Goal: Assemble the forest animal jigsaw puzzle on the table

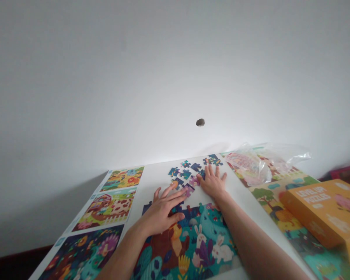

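My left hand (166, 208) is spread over the top left of a partly joined jigsaw puzzle (204, 237), its fingertips by the nearest loose pieces. White rabbits, a fox-like animal and dark teal plants show on the joined part. Farther right, my right hand (213, 182) lies with fingers apart at the edge of several loose puzzle pieces (186, 174). A purple piece (188, 189) sits between the two hands. Neither hand visibly grips anything; what lies beneath the palms is hidden.
Three picture sheets (105, 210) line the table's left side. On the right are an orange puzzle box (323, 210), a clear plastic bag (259, 167) and finished-looking puzzle pictures (268, 194). A white wall (163, 77) with a hole (200, 122) rises behind the table.
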Tool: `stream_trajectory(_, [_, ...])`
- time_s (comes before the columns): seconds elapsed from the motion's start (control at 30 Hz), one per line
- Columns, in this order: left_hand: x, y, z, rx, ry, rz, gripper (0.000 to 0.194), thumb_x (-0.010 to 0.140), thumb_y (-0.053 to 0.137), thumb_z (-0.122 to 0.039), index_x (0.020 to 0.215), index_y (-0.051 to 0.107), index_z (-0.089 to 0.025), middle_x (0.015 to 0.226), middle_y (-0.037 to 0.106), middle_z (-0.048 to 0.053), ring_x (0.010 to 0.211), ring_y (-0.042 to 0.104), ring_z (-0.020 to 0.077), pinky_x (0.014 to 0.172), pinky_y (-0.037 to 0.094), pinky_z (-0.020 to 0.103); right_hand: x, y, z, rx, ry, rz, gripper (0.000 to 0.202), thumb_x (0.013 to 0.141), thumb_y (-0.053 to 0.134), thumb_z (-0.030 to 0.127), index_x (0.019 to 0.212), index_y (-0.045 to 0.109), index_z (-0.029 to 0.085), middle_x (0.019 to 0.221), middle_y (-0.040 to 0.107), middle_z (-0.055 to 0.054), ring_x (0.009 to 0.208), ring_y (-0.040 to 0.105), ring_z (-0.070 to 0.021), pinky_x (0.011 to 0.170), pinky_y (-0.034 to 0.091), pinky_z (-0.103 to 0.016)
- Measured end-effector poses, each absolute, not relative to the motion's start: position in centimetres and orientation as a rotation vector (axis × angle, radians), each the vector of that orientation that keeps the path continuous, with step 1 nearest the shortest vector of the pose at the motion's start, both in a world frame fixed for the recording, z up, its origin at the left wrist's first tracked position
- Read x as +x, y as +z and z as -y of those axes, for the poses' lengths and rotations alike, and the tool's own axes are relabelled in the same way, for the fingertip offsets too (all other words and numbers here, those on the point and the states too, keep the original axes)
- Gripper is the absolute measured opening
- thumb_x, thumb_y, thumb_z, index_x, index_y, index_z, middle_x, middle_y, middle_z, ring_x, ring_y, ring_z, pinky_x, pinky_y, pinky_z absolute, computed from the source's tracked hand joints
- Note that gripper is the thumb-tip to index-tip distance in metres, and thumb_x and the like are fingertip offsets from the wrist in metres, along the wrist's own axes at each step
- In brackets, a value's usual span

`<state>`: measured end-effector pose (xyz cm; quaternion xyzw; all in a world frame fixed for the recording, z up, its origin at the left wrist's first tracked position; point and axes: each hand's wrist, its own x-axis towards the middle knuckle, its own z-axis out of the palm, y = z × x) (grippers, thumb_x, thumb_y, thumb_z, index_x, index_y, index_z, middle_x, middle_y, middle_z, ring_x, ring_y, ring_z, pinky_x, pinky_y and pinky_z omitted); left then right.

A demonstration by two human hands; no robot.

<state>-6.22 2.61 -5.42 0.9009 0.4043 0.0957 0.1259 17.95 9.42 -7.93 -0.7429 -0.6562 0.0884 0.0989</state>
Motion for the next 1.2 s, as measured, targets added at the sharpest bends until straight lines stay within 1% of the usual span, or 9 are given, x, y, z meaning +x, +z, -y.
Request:
stream_trajectory(0.13, [-6.3,-5.4,-2.6,2.616,0.261,-1.204,0.059,0.087,0.048,-0.063,0.141,0.039,-0.043,0.152,0.036,-0.001,0.144,0.019,0.0364,0.109,0.009,0.070,18.3,-8.1,-9.7,-2.210,0.237,1.941,0.079,0.091,0.013,0.067,0.152,0.021,0.017,0.159,0.009,-0.009,0.144,0.004,-0.0367,0.108,0.004,-0.065])
stream_trajectory(0.23, [-6.3,-5.4,-2.6,2.622,0.285,-1.233,0.059,0.085,0.050,-0.064,0.140,0.043,-0.042,0.153,0.036,-0.001,0.143,0.020,0.0360,0.111,0.012,0.067,18.8,-8.1,-9.9,-2.218,0.207,1.935,0.080,0.090,0.012,0.068,0.153,0.016,0.018,0.160,0.006,-0.008,0.143,0.008,-0.0343,0.108,0.008,-0.062])
stream_trajectory(0.33, [-6.3,-5.5,-2.6,2.633,0.308,-1.265,0.060,0.085,0.051,-0.065,0.139,0.045,-0.040,0.153,0.035,-0.001,0.143,0.021,0.0348,0.112,0.014,0.064,19.2,-8.0,-9.9,-2.210,0.222,1.961,0.080,0.090,0.011,0.068,0.154,0.012,0.020,0.160,0.007,-0.008,0.143,0.007,-0.0338,0.108,0.009,-0.063])
stream_trajectory(0.57, [-6.4,-5.7,-2.8,2.635,0.352,-1.278,0.063,0.082,0.057,-0.062,0.139,0.046,-0.038,0.153,0.037,0.001,0.142,0.022,0.0345,0.113,0.015,0.061,19.2,-7.4,-9.6,-2.172,0.214,1.949,0.074,0.093,0.014,0.064,0.152,0.019,0.021,0.158,0.016,-0.009,0.141,0.014,-0.0342,0.107,0.013,-0.062])
stream_trajectory(0.77, [-6.5,-5.9,-2.9,2.636,0.361,-1.286,0.062,0.082,0.057,-0.062,0.138,0.047,-0.038,0.152,0.037,0.001,0.141,0.023,0.0355,0.112,0.017,0.062,19.2,-7.4,-9.9,-2.213,0.251,2.006,0.072,0.093,0.013,0.063,0.154,0.012,0.025,0.160,0.003,-0.004,0.143,0.006,-0.0337,0.108,0.010,-0.060])
stream_trajectory(0.9, [-6.6,-6.2,-3.0,2.651,0.417,-1.288,0.062,0.082,0.057,-0.062,0.137,0.050,-0.035,0.151,0.040,0.002,0.140,0.027,0.0339,0.113,0.024,0.056,19.4,-7.5,-9.9,-2.195,0.246,2.009,0.073,0.093,0.011,0.064,0.153,0.017,0.023,0.160,0.010,-0.005,0.143,0.007,-0.0337,0.108,0.010,-0.059])
stream_trajectory(1.0, [-6.8,-6.6,-3.1,2.652,0.436,-1.348,0.062,0.082,0.056,-0.064,0.136,0.051,-0.035,0.149,0.042,0.002,0.137,0.031,0.0339,0.113,0.026,0.055,19.4,-7.6,-9.9,-2.168,0.233,1.974,0.073,0.093,0.011,0.063,0.153,0.018,0.022,0.159,0.013,-0.005,0.142,0.011,-0.0335,0.108,0.012,-0.058])
stream_trajectory(1.1, [-6.9,-6.9,-3.2,2.649,0.436,-1.398,0.063,0.082,0.054,-0.065,0.136,0.051,-0.033,0.150,0.040,0.003,0.136,0.033,0.0346,0.112,0.027,0.056,19.3,-7.8,-10.0,-2.169,0.223,1.946,0.072,0.093,0.012,0.064,0.154,0.010,0.024,0.160,0.009,-0.004,0.142,0.011,-0.0332,0.108,0.012,-0.060])
stream_trajectory(1.2, [-6.9,-6.9,-3.2,2.655,0.424,-1.389,0.064,0.084,0.053,-0.064,0.138,0.049,-0.031,0.152,0.037,0.004,0.139,0.028,0.0347,0.113,0.026,0.056,19.3,-7.9,-10.1,-2.162,0.221,1.961,0.073,0.093,0.013,0.064,0.154,0.001,0.025,0.160,0.009,-0.004,0.143,0.008,-0.0334,0.108,0.010,-0.060])
